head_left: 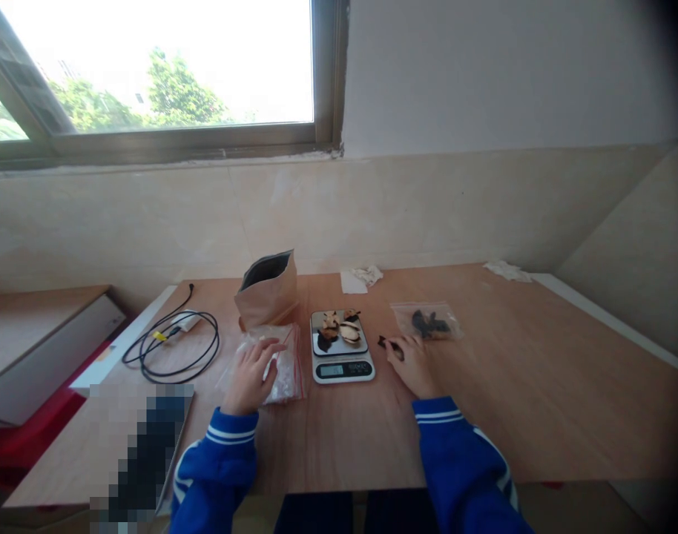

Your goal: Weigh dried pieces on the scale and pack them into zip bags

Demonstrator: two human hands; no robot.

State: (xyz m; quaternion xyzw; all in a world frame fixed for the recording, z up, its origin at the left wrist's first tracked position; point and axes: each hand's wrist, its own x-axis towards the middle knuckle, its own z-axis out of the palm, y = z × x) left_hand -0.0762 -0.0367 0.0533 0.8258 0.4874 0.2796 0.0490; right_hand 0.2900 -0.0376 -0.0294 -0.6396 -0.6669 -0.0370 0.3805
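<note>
My left hand lies over a pile of clear zip bags with red seals, its fingers spread. Right of the pile is a small kitchen scale with a steel plate. Several dried pieces, pale, brown and black, sit on that plate. On the table to the right of the scale, the fingertips of my right hand close on a dark dried piece, partly hidden by them. Just beyond this hand lies a clear zip bag with dark pieces inside.
Behind the zip bags stands an open brown paper pouch. A coiled black cable with a white adapter lies at left, above a blurred-out dark flat object. Crumpled tissue rests at the back, and more tissue farther right.
</note>
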